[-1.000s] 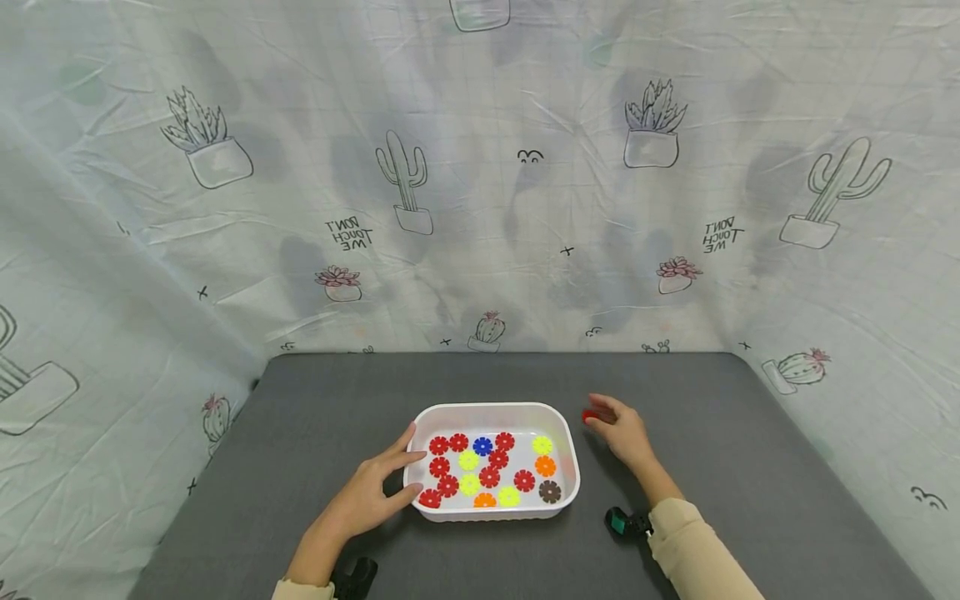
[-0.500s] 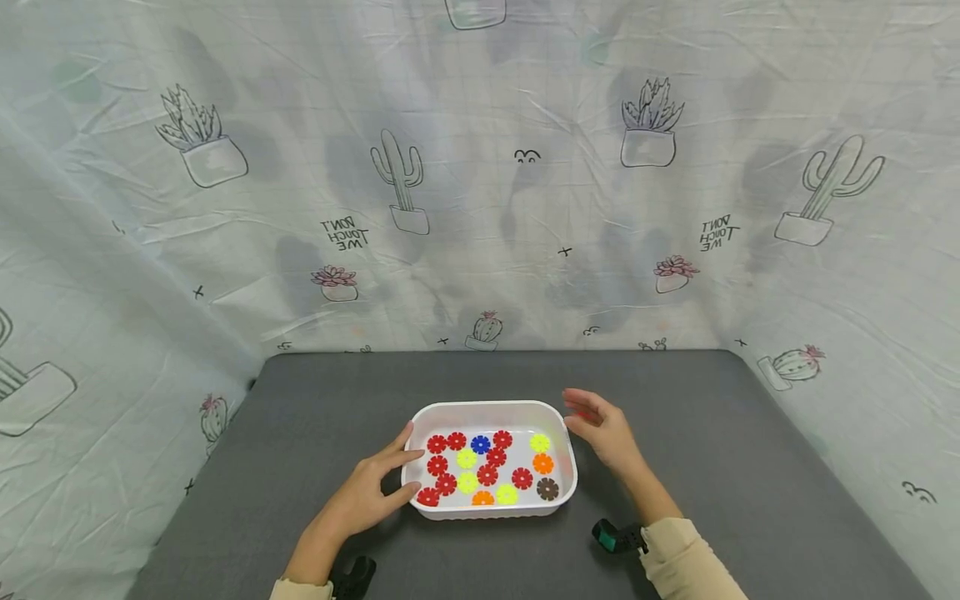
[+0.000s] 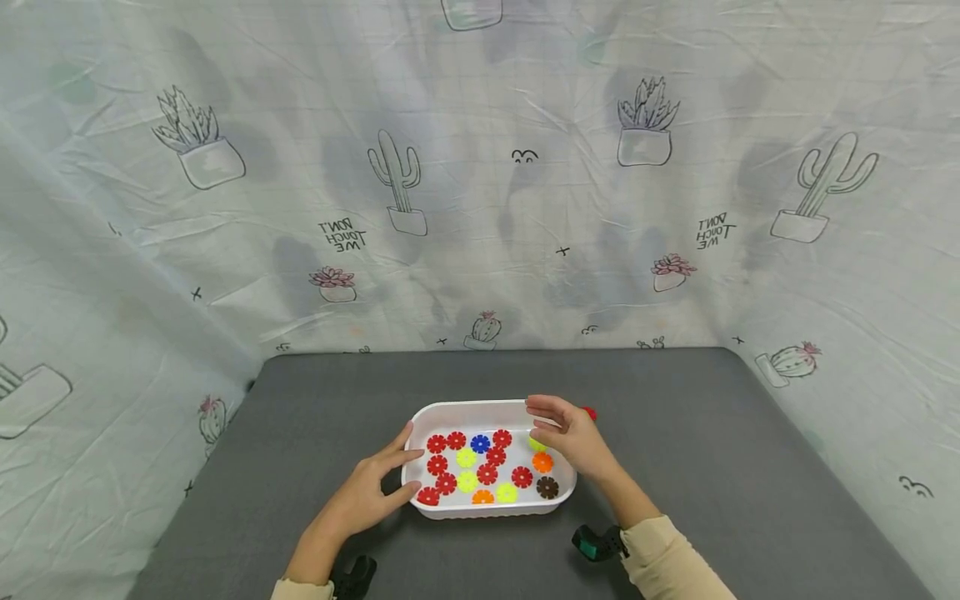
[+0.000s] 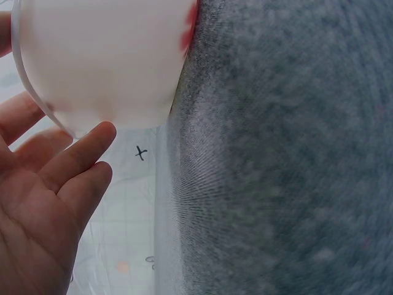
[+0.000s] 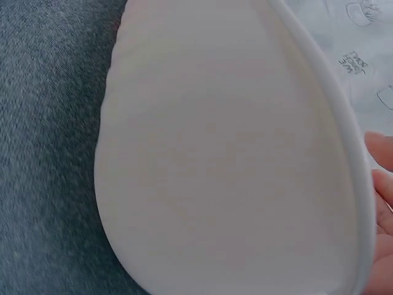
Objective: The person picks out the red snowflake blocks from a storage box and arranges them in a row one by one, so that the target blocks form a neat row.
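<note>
A white plastic tray (image 3: 487, 512) on the grey table holds several notched, flower-shaped plastic discs in red, yellow, orange, blue and brown, such as the blue disc (image 3: 480, 444). At the tray's left end my left hand (image 3: 367, 493) grips the rim, with fingers against the outer wall in the left wrist view. Over the right end hovers my right hand (image 3: 576, 440), its fingers loosely bent and nothing seen in them. It partly covers a yellow disc (image 3: 537, 444). A red piece (image 3: 590, 413) shows just behind that hand, beyond the tray's right rim.
The grey tabletop (image 3: 337, 383) extends around the tray. A pale curtain (image 3: 480, 208) printed with cacti hangs behind and at both sides. Dark wrist devices (image 3: 596, 543) sit under the forearms. In the right wrist view the tray's wall (image 5: 227, 153) fills most of the picture.
My right hand has moved left from beside the tray to above its right end. The red piece, earlier at its fingers, now shows behind the hand. The left hand stays at the rim.
</note>
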The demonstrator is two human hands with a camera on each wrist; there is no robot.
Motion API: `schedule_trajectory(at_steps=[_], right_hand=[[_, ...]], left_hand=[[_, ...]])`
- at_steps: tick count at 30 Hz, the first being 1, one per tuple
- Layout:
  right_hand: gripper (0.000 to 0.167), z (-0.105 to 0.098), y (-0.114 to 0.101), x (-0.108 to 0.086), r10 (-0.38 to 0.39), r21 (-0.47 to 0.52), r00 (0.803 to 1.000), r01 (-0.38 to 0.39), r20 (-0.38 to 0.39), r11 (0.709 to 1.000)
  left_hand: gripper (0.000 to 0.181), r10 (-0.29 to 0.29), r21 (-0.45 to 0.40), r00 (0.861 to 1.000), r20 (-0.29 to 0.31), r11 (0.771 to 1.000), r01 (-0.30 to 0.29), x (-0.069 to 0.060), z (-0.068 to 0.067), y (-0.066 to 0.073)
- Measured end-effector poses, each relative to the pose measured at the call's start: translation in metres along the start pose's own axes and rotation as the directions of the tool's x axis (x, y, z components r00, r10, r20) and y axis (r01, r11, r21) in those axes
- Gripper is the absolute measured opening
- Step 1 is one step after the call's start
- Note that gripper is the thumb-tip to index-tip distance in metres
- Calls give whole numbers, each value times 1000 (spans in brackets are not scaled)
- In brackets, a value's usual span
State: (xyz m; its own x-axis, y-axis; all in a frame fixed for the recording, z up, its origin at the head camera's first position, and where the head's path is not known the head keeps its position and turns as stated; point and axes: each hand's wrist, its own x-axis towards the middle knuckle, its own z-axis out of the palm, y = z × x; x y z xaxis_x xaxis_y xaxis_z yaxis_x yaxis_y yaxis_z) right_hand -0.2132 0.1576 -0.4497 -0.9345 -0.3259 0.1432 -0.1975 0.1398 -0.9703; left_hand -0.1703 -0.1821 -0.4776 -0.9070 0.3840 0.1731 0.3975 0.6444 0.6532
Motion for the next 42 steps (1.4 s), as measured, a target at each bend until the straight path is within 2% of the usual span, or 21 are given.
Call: schedule_trajectory(at_steps=[7, 13, 17, 22, 25, 35, 42], right_hand=[[47, 10, 4, 6, 70, -35, 994, -67, 89, 997], [45, 17, 3, 11, 125, -163, 982, -102, 141, 981], [43, 19, 3, 13, 174, -252, 972, -130, 159, 959], [38, 20, 2, 15, 192, -333, 959, -116, 206, 936], [34, 22, 1, 17, 220, -399, 949, -115, 227, 910], [32, 31, -1, 22, 374, -520, 906, -227, 197, 824], [30, 34, 0, 23, 369, -579, 906, -190, 208, 793]], left_hand=[[46, 9, 2, 1000, -4, 1000, -9, 0, 0, -1], [47, -5, 8, 1000, 2, 1000, 5, 1, 0, -1], [47, -8, 7, 1000, 7, 1000, 8, 1, 0, -2], [47, 0, 5, 1000, 3, 1000, 0, 0, 0, -2], [46, 7, 5, 1000, -5, 1000, -7, 0, -1, -2], [48, 4, -3, 1000, 3, 1000, -4, 2, -1, -2], [47, 21, -3, 1000, -8, 1000, -21, 2, -2, -4]])
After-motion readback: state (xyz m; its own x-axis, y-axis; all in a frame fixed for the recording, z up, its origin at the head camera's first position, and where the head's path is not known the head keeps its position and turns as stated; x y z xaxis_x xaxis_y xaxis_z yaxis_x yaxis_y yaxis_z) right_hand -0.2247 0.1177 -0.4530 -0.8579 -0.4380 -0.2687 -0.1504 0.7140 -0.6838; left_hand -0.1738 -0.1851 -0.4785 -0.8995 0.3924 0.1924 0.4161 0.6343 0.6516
